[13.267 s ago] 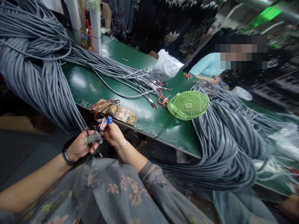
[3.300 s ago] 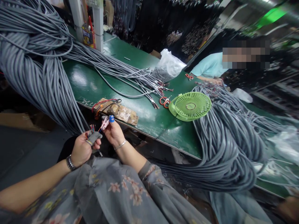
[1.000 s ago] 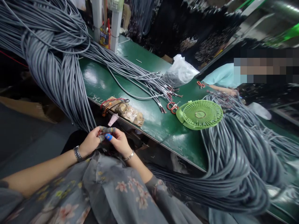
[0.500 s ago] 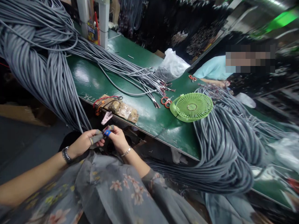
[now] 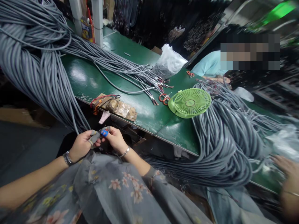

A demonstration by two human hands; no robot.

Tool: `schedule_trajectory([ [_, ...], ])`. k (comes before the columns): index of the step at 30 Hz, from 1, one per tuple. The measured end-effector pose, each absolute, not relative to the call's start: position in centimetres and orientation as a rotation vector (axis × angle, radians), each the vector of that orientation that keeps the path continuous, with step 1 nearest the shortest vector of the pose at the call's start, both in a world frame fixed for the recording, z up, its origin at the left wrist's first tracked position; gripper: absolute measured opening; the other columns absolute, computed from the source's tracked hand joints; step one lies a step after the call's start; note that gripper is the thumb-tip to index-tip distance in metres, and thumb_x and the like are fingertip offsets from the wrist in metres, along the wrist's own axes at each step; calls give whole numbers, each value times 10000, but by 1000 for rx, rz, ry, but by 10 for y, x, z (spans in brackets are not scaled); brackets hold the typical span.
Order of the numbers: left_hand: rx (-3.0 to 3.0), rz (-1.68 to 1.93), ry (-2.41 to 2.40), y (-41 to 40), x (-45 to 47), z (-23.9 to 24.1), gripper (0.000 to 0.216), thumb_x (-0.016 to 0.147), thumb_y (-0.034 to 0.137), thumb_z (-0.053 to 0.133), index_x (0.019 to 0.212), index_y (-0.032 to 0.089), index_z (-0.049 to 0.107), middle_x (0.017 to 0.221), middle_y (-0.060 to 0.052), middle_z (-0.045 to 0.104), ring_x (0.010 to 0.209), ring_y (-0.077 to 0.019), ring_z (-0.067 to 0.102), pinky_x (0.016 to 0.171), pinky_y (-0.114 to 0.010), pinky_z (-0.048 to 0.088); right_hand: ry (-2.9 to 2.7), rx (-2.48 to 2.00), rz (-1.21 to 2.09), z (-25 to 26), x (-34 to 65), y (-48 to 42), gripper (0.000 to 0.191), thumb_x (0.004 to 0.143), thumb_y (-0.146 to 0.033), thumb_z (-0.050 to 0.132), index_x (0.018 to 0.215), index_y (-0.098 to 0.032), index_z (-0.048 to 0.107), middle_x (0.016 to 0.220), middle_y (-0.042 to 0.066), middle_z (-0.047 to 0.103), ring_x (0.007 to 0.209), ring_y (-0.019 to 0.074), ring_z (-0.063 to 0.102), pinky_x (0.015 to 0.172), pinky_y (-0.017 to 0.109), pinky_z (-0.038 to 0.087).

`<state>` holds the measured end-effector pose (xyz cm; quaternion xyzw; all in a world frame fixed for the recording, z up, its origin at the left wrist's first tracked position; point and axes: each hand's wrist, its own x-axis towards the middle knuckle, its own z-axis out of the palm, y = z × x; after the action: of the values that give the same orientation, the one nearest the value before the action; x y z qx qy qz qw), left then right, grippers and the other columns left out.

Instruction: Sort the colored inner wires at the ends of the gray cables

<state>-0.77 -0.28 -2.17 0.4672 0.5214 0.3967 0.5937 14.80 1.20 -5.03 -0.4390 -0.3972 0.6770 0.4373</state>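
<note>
Wires (image 5: 106, 129) sit gripped in both hands' fingers (image 5: 110, 136) before a green table (image 5: 144, 109), room (image 5: 161, 21) dark behind.

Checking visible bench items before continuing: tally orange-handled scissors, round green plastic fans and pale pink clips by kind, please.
Orange-handled scissors: 2
Round green plastic fan: 1
Pale pink clip: 1
Total: 4
</note>
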Motion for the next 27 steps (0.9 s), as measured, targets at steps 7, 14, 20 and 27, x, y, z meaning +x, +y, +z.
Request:
schedule_trajectory([
  [7, 1125, 818, 1152, 1, -10, -21, 257, 638, 447, 818, 598, 215, 715, 549, -35, 707, 476, -169, 632, 481, -255, 530, -864, -1043, 1774, -53, 147, 13, 445, 575, -550, 883, 690, -202, 632, 542, -48, 577, 470, 87, 470, 505, 242, 415],
  [14, 1249, 775, 1181, 3, -10, -15, 145, 577, 348, 805, 537, 256, 700, 527, -5, 713, 507, -189, 633, 512, -264, 534, -1134, -1152, 1578, -43, 152, 16, 440, 559, -543, 892, 648, -211, 617, 592, -56, 586, 553, 103, 488, 545, 240, 439],
  [20, 1259, 820, 1185, 0, -9, -13, 156, 642, 367, 779, 569, 248, 709, 525, -10, 710, 518, -195, 651, 558, -278, 552, -1121, -1175, 1528, -45, 152, 15, 491, 554, -610, 870, 640, -211, 598, 594, -51, 561, 559, 107, 464, 547, 250, 429],
  [27, 890, 894, 1202, -1, -9, -25, 225, 605, 408, 803, 594, 214, 689, 517, -36, 698, 513, -211, 675, 517, -295, 536, -1161, -1166, 1484, -47, 150, 7, 475, 615, -609, 837, 637, -207, 585, 604, -38, 536, 591, 114, 437, 571, 263, 408],
])
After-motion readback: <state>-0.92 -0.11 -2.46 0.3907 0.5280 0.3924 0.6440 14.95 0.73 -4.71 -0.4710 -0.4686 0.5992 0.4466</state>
